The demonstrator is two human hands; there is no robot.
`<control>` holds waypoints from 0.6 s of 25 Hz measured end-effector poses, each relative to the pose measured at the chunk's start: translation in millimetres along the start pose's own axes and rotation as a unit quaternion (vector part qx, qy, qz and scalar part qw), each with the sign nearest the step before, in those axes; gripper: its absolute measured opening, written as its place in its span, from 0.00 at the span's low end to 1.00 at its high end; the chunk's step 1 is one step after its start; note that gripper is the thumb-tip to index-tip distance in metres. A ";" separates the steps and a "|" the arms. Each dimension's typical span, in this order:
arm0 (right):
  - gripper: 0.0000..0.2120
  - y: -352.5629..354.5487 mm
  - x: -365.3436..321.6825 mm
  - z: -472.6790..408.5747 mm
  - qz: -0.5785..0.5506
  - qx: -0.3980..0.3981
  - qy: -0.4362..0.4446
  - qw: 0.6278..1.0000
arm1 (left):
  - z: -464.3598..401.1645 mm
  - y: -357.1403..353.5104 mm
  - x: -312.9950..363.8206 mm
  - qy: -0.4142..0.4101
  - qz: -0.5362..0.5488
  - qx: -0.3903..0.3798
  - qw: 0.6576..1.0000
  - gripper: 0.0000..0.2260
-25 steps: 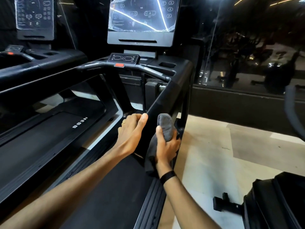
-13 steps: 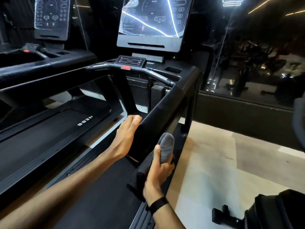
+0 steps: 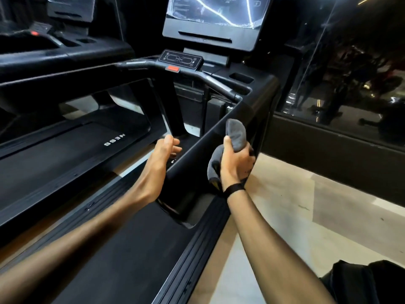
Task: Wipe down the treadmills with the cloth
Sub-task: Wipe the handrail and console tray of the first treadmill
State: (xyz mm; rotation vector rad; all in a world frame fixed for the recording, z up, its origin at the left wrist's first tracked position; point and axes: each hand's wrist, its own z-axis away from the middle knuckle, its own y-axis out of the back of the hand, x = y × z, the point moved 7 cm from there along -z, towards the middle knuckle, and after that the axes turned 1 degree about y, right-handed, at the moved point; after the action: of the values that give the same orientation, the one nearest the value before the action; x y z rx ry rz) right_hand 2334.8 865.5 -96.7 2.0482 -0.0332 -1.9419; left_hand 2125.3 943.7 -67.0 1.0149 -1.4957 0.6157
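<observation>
Treadmills fill the view: the near treadmill (image 3: 122,255) runs up the middle to its console (image 3: 210,25), and a second treadmill (image 3: 54,150) lies alongside on the left. Its right side rail (image 3: 197,150) slopes down between the two hands. Against the rail's outer face, the right hand (image 3: 235,165) grips the grey cloth (image 3: 236,132), fingers clamped round it. Inside the rail, the left hand (image 3: 163,150) hovers empty, fingers loosely spread.

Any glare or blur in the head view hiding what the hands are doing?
Head view: glare streaks the console screen; left hand slightly motion-blurred; right hand gripping the cloth reads clearly; dim room, wide-angle bending at edges.
</observation>
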 end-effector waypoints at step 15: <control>0.26 -42.9 -52.4 -24.1 0.168 -0.074 0.260 0.948 | -10.1 -12.7 2.4 0.071 -0.020 -0.098 0.993 0.58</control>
State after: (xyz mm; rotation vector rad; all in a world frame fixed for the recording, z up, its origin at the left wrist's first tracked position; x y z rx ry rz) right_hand 2345.7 923.6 -55.7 2.2113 -0.1054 -1.1348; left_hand 2141.4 945.4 -64.8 0.8318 -1.3783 0.4913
